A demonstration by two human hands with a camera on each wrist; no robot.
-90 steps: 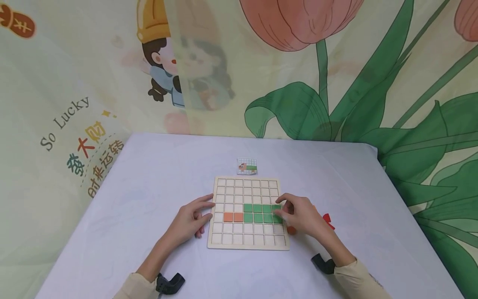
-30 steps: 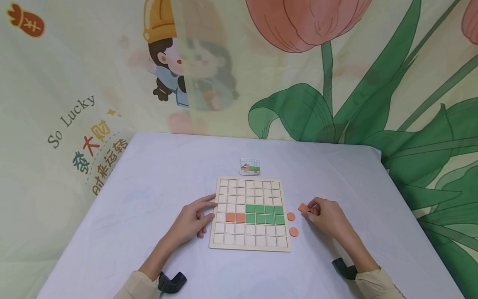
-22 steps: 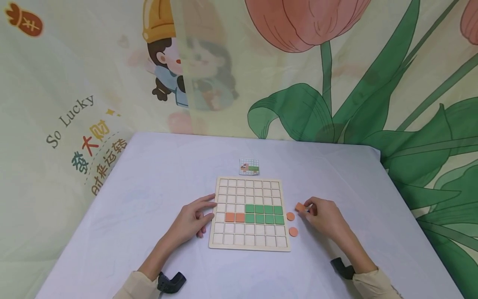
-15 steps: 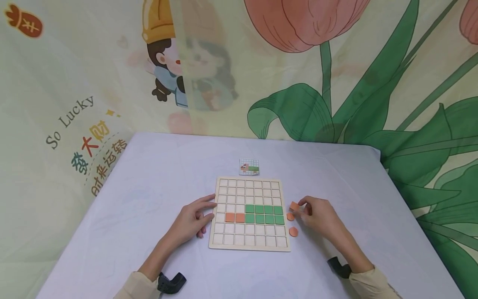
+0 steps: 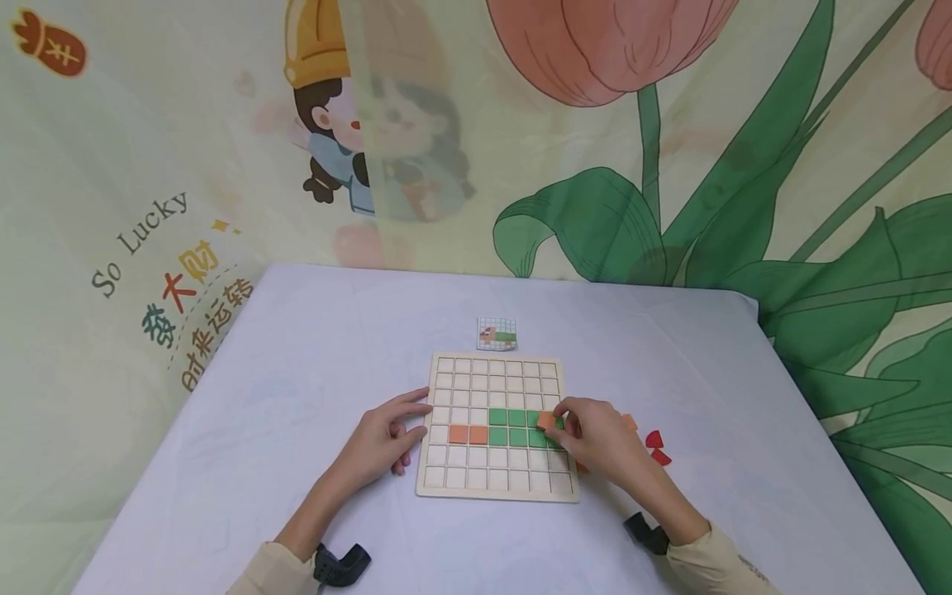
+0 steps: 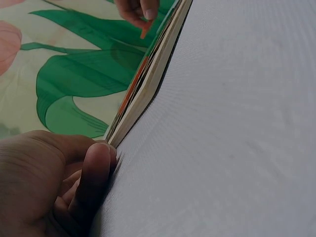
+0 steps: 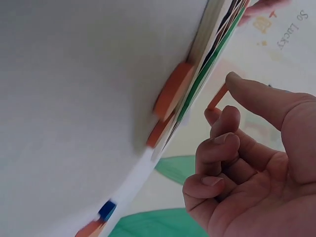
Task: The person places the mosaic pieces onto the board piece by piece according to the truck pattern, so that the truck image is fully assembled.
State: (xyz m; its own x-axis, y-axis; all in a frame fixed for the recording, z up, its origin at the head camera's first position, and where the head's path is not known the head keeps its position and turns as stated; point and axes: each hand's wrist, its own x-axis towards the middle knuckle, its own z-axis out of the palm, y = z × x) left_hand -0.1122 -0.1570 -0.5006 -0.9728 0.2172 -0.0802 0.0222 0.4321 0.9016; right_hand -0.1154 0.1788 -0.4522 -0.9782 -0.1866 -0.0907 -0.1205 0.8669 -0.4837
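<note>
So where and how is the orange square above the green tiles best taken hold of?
Probably by two opposite edges, coming from the right: the orange square is thin and flat, so a pinch, as the right grip makes, leaves most of its upper face uncovered.

Tulip-print backdrop point(image 5: 476, 140) — white tablecloth point(image 5: 684, 355)

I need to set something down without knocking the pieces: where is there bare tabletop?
Bare tabletop lies left of the picture card, between the forearms on the near side of the board, and right of the red pieces. It is crowded along the board's right side: the right hand, pinching an orange tile, and loose orange pieces.
</note>
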